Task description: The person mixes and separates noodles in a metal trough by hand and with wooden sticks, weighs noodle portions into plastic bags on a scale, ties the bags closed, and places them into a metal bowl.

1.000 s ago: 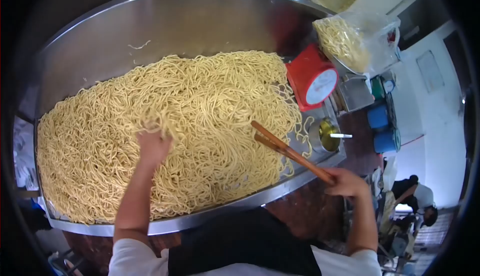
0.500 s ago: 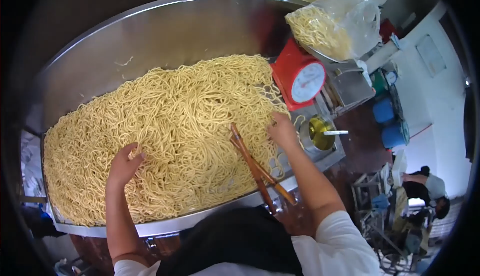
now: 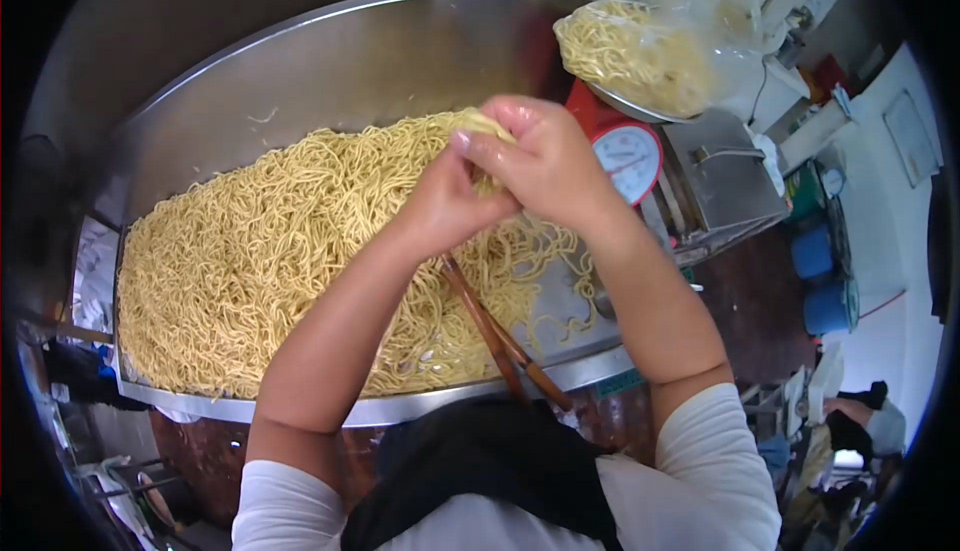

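Both my hands are raised together over the far right part of a wide heap of yellow noodles (image 3: 250,261). My right hand (image 3: 545,156) is closed, with pale yellow strands showing between its thumb and fingers. My left hand (image 3: 445,201) is up against it, closed around the same bunch; its fingertips are mostly hidden behind the right hand. Below the hands, two long brown wooden sticks (image 3: 490,326) lie crossed, reaching from the noodles over the tray's front rim.
The noodles lie in a large metal tray (image 3: 300,61). Right of it stands a red dial scale (image 3: 627,161), bearing a pan with a clear plastic bag of noodles (image 3: 640,56). A metal box (image 3: 725,171) sits beside the scale. Another person (image 3: 865,426) is at the far right.
My hands were apart, low over the noodles; both have moved up and inward and met, now holding noodles. The bowl of yellow liquid is now hidden behind my right arm.
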Demonstrator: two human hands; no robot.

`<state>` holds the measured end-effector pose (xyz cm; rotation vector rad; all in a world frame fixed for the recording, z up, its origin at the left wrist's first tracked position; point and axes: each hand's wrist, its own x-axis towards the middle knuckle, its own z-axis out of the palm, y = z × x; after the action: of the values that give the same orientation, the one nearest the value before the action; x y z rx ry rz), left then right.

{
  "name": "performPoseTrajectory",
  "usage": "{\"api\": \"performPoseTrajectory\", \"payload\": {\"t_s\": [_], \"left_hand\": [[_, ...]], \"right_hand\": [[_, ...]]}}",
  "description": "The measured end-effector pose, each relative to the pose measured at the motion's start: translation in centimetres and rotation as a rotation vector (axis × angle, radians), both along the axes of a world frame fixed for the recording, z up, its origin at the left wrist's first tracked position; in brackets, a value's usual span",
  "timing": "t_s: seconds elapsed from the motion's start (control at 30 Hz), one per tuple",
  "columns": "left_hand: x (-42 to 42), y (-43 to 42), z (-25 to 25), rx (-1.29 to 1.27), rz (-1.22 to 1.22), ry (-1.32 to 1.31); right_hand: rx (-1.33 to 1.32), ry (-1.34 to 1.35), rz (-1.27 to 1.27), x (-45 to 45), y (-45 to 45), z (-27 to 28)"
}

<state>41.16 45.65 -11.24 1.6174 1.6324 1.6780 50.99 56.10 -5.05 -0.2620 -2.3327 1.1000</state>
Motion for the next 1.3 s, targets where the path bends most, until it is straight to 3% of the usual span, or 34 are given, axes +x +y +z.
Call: {"api": "performPoseTrajectory", "payload": {"t_s": [0.07, 0.1, 0.17, 0.23, 0.27, 0.3, 0.33, 0.37, 0.43, 0.5, 0.57, 0.6, 0.63, 0.67, 0.7, 0.73, 0.8, 0.93, 1.0, 1.07, 1.1, 1.17, 1.23, 1.27, 1.3], "left_hand": [[0.8, 1.8, 2.1, -0.097, -0.164, -0.344], [0.8, 2.1, 3.2, -0.092, -0.166, -0.33], [0.9, 2.0, 5.8, -0.053, -0.069, -0.484], [1.6, 1.5, 9.6, 0.031, 0.19, -0.431], [2.3, 1.4, 11.8, 0.143, 0.231, -0.528], [2.7, 1.9, 13.3, 0.255, 0.266, -0.625], [1.0, 1.7, 13.8, 0.264, 0.176, -0.617], [-1.2, 1.0, 14.2, 0.268, 0.083, -0.609], [-0.9, -0.4, 17.4, 0.289, 0.196, -0.551], [-1.8, -1.5, 19.3, 0.468, 0.316, -0.488], [-5.6, -4.2, 20.9, 0.533, 0.267, -0.444], [-7.5, -5.5, 21.9, 0.527, 0.38, -0.407], [-10.0, -7.1, 22.8, 0.52, 0.493, -0.37], [-15.4, -10.3, 23.6, 0.443, 0.338, -0.322], [-19.1, -12.5, 24.2, 0.37, 0.186, -0.274], [-18.2, -12.2, 24.5, 0.372, 0.183, -0.276], [-15.5, -11.6, 25.0, 0.592, 0.628, -0.297], [-16.0, -13.5, 25.7, 0.547, 0.629, -0.253], [-14.5, -12.7, 24.6, 0.498, 0.507, -0.356], [-10.8, -11.4, 22.8, 0.357, 0.277, -0.29], [-8.1, -9.7, 22.3, 0.399, 0.392, -0.424], [-6.0, -8.0, 20.6, 0.332, 0.292, -0.456], [-4.6, -6.6, 19.0, 0.225, 0.134, -0.562], [-3.0, -5.7, 18.6, 0.163, 0.224, -0.559], [-2.2, -5.3, 17.9, 0.149, 0.167, -0.577]], "right_hand": [[0.027, 0.087, 0.029, 0.3, 0.6, 2.5], [-0.083, 0.188, 0.016, 0.7, 1.2, 3.4], [-0.191, 0.298, 0.002, 1.0, 1.9, 4.0], [-0.397, 0.48, 0.171, 0.5, 2.3, 3.3], [-0.405, 0.388, 0.172, 0.3, 2.1, 2.8], [-0.603, 0.403, 0.413, 0.5, 1.0, 2.9], [-0.336, 0.361, 0.236, -0.5, 1.4, 0.2], [-0.311, 0.269, 0.322, -1.0, 0.5, -0.9], [-0.318, 0.111, 0.378, -1.6, -1.9, -3.5], [-0.345, 0.051, 0.341, -1.3, -3.3, -6.2], [-0.468, 0.091, 0.112, -0.4, -4.3, -8.5], [-0.467, 0.093, 0.107, 0.5, -4.2, -9.5], [-0.246, -0.007, 0.051, 1.8, -3.8, -10.5], [-0.026, -0.107, -0.006, 2.8, -3.4, -11.4], [-0.024, -0.107, -0.011, 3.3, -3.2, -12.6], [0.052, -0.154, -0.036, 3.6, -2.9, -13.9], [0.175, -0.203, -0.041, 4.2, -1.9, -16.1], [0.224, -0.388, -0.086, 5.3, 0.3, -18.2], [0.438, -0.63, -0.1, 5.0, 1.2, -19.6], [0.426, -0.616, -0.048, 4.0, 1.7, -17.6], [0.407, -0.615, -0.02, 3.1, 1.4, -15.9], [0.181, -0.206, 0.013, 2.7, -1.0, -9.7], [-0.214, 0.019, 0.142, 1.9, -3.5, -5.1], [-0.205, 0.023, 0.135, 1.2, -4.0, -4.9], [-0.102, 0.09, 0.212, 0.4, -4.4, -4.8]]}}
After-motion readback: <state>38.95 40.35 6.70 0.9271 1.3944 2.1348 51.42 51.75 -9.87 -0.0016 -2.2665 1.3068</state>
